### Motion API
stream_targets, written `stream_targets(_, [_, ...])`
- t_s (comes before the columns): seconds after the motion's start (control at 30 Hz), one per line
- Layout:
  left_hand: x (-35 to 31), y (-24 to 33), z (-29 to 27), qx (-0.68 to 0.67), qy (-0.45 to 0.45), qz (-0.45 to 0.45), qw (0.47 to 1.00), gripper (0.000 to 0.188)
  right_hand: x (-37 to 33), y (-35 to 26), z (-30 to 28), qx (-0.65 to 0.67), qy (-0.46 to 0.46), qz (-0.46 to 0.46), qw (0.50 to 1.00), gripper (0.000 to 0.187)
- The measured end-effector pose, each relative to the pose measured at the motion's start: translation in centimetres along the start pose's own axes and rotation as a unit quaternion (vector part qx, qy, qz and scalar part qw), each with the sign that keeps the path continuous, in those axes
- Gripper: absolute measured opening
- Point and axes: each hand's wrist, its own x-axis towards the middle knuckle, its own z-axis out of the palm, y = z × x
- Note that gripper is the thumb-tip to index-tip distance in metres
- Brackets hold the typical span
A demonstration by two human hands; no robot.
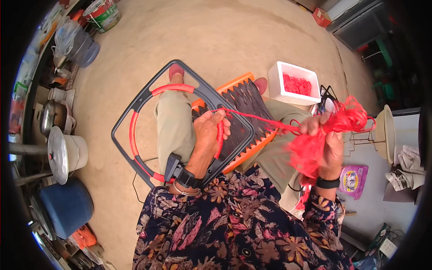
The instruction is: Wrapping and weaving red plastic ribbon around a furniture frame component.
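A black plastic diamond-shaped frame (206,87) with a ring inside it leans over my lap. Stretches of the ring are wound with red cord (133,128). My left hand (208,131) is closed round the ring's right side, where more red winding shows under the fingers. From there a taut red strand (261,118) runs to my right hand (332,150). That hand, raised on the right, grips a loose bundle of red cord (348,117); its lower part is blurred by motion.
Between my legs an orange crate (245,158) holds several black frames (249,101). Beyond my right knee is a white foam box (278,85) with red cord inside. A lidded pot (76,150) and a blue bucket (67,207) stand left; a purple bag (353,180) lies right.
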Motion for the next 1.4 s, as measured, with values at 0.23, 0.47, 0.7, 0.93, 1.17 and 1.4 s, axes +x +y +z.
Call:
stream_targets(0.23, [-0.7,-0.6,-0.1,-0.103,-0.08,-0.033,0.991,0.021,-1.3,-1.6,-8.5,-0.08,0.178,0.04,0.98,0.029])
stream_targets(0.47, [-0.7,-1.2,-0.2,-0.101,-0.076,-0.011,0.992,0.023,1.1,-0.7,-9.3,0.233,0.115,0.011,0.966,0.025])
stream_targets(0.7, [-0.9,-2.0,0.0,-0.077,-0.078,0.001,0.994,0.02,2.9,0.2,-10.4,0.182,0.094,0.001,0.979,0.029])
stream_targets(0.93, [-1.0,-2.1,-0.3,-0.076,-0.061,0.03,0.995,0.02,2.7,2.8,-8.8,0.207,0.143,0.016,0.968,0.023])
stream_targets(1.17, [-1.2,-1.9,-0.5,-0.056,-0.037,0.019,0.998,0.018,4.0,-0.4,-9.3,0.206,0.167,-0.082,0.961,0.018])
stream_targets(1.4, [-2.1,-1.7,-0.3,0.01,-0.077,-0.011,0.997,0.019,0.8,0.8,-12.4,0.192,0.188,-0.03,0.963,0.034])
